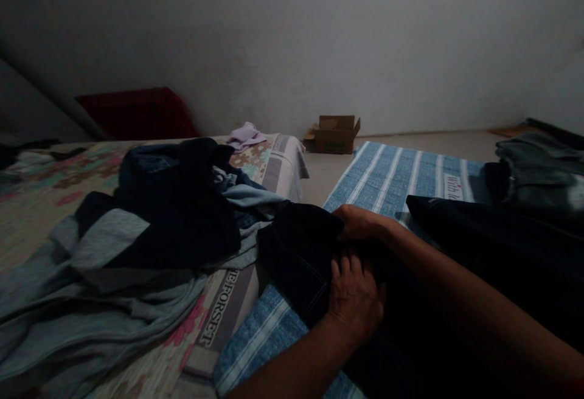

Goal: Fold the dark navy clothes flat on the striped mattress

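A dark garment (298,253), likely denim with light stitching, lies on a blue striped cloth (392,174). My left hand (353,298) presses down on it with the fingers curled over the fabric. My right hand (360,221) grips the garment's upper edge just above the left hand. The rest of the dark garment runs under my forearms and is hard to make out in the dim light.
A heap of blue and grey clothes (150,228) sits on a floral mattress (41,198) at left. Folded dark clothes (538,174) lie at right. A small cardboard box (335,134) stands by the wall, a red object (137,113) behind the mattress.
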`<state>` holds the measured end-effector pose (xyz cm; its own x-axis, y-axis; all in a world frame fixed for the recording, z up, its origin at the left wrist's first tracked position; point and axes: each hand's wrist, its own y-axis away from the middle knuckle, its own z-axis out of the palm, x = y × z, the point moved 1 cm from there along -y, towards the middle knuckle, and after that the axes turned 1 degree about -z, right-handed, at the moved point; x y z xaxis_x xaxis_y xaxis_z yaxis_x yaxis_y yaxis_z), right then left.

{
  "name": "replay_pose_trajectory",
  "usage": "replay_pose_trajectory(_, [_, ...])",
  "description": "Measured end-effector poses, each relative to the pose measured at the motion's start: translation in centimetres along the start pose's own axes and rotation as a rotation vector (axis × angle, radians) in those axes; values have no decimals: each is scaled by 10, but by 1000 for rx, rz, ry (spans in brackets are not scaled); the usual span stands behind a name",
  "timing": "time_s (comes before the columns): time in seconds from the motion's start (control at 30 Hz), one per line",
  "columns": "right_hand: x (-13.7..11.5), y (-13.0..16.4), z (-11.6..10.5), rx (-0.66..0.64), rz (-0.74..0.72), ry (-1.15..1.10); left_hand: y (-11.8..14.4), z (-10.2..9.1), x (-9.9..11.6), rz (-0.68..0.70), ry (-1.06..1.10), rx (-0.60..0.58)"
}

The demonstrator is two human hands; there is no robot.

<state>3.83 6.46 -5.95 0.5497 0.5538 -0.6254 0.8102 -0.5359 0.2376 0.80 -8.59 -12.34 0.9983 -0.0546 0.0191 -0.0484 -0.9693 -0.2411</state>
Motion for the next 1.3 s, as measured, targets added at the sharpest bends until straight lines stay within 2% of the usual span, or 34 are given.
replay_pose_trajectory(0.17, [4,-8,-3,63,-16,-49,-5,-2,-5,-22,59,-35])
replay_pose_trajectory(0.3, [1,-33,-2,122,39,-13,-12,-5,-17,-63,120,-108])
replay_pose_trajectory(0.47, [-5,-59,5,294,55,136,-17,-9,-35,-87,126,-189])
replay_pose_trajectory(0.67, [1,-56,22,431,68,291,-17,-1,-40,-127,119,-288])
replay_pose_trajectory(0.77, [-6,-46,28,522,52,350,-18,-1,-42,-123,101,-304])
replay_pose_trajectory(0.9, [-23,-13,40,590,-39,409,-20,-3,-50,-88,56,-337])
replay_pose_trajectory(1.0, [-24,30,57,609,-81,430,-23,-3,-55,-50,1,-377])
replay_pose_trajectory(1.07, [-19,66,69,678,-140,436,-26,-4,-55,-47,-42,-382])
replay_pose_trajectory(1.17, [-3,126,87,709,-43,427,-31,-5,-54,-103,-100,-341])
replay_pose_trajectory(1.23, [10,165,98,719,93,416,-32,-5,-54,-129,-120,-302])
replay_pose_trajectory(1.3, [21,195,109,670,218,378,-33,-5,-56,-134,-129,-281])
